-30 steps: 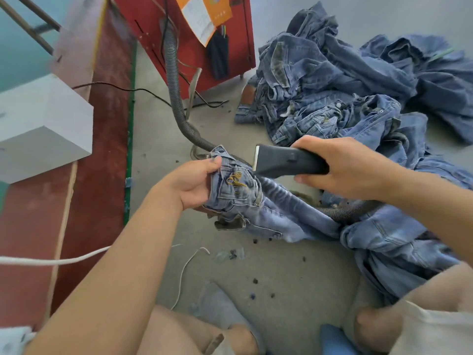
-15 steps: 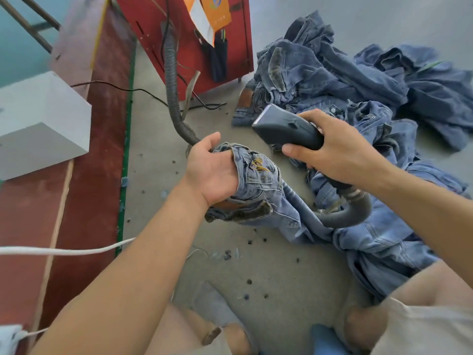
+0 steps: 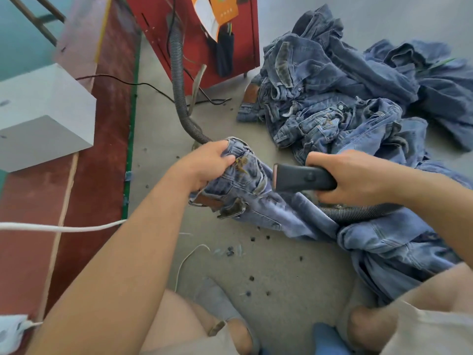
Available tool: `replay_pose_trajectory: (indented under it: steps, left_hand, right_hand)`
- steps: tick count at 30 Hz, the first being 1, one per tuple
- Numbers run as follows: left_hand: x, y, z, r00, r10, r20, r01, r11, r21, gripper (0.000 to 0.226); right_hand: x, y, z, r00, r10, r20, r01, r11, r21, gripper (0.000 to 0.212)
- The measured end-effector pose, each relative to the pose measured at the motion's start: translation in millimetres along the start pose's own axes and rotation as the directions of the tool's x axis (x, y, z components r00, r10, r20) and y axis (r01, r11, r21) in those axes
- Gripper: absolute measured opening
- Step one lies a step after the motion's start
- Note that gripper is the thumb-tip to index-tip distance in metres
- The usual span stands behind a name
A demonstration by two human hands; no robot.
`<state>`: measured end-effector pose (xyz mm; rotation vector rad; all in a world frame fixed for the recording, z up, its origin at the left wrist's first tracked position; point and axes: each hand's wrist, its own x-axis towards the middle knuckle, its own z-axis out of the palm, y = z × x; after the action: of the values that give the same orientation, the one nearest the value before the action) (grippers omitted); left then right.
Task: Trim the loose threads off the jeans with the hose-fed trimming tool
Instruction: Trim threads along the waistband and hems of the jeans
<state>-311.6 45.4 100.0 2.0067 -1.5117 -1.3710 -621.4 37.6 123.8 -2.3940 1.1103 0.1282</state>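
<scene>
Bringing trimming tool (image 3: 302, 177), gripped by right hand (image 3: 358, 179), back down at 3 o'clock of left hand (image 3: 204, 165) clutching jeans (image 3: 245, 180) waistband; trimming resuming.

Head-worn wide-angle view, looking forward and down, close over hands (image 3: 281, 172)

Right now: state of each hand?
Left hand: grips the bunched waistband of the jeans.
Right hand: grips the trimming tool by its handle.
</scene>
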Motion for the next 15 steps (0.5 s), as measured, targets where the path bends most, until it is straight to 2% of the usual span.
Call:
replay_pose_trajectory:
  steps: [1,2,4,6,8,9,11,12,13,15]
  left_hand:
    - [1.1,-7.5,-3.4,1.000,0.009,-0.014,-0.007,0.988,0.152,0.023]
    - [1.3,-13.4,-4.2,0.999,0.003,-0.037,0.006,0.972,0.236,0.024]
    - [0.9,-19.7,2.0,0.993,-0.030,-0.117,0.062,0.957,0.283,0.030]
    - [-2.2,-23.7,11.1,0.980,-0.089,-0.177,0.114,0.984,0.137,0.046]
    - [-2.7,-28.0,12.6,0.989,-0.130,-0.071,0.123,0.988,-0.095,0.080]
    - [0.0,-25.5,9.7,0.991,-0.133,-0.002,0.131,0.985,-0.114,0.100]
    - [-6.1,-28.4,-2.8,0.982,-0.073,0.174,0.061,0.996,0.072,0.128]
    - [-9.5,-32.1,-6.7,0.973,-0.066,0.222,0.019,0.978,0.208,0.132]
    - [-10.5,-36.4,-8.5,0.975,-0.074,0.210,-0.008,0.931,0.365,0.128]
    - [-8.8,-43.6,-7.3,0.991,-0.065,0.121,-0.023,0.789,0.614,0.101]
  right_hand:
    - [0.9,0.6,-3.4,1.000,0.009,-0.027,-0.008,0.999,0.034,0.032]
    - [0.9,1.3,-6.5,0.999,0.021,-0.045,-0.019,0.998,0.064,0.032]
    - [-0.3,3.6,-9.4,0.998,0.030,-0.055,-0.025,0.995,0.094,0.033]
    - [-2.4,6.3,-8.6,0.999,0.016,-0.046,-0.011,0.995,0.104,0.033]
    - [-3.1,8.2,-6.7,0.999,0.000,-0.046,0.005,0.993,0.114,0.032]
    - [-3.2,9.1,-5.9,0.999,-0.005,-0.047,0.010,0.993,0.119,0.032]
    - [-3.4,10.4,-6.1,0.998,-0.014,-0.057,0.021,0.992,0.125,0.031]
    - [-3.5,11.5,-6.4,0.998,-0.014,-0.064,0.022,0.991,0.128,0.031]
    - [-3.9,13.1,-6.8,0.998,-0.011,-0.068,0.020,0.991,0.134,0.031]
    - [-5.5,16.2,-7.6,0.998,-0.001,-0.070,0.011,0.989,0.145,0.032]
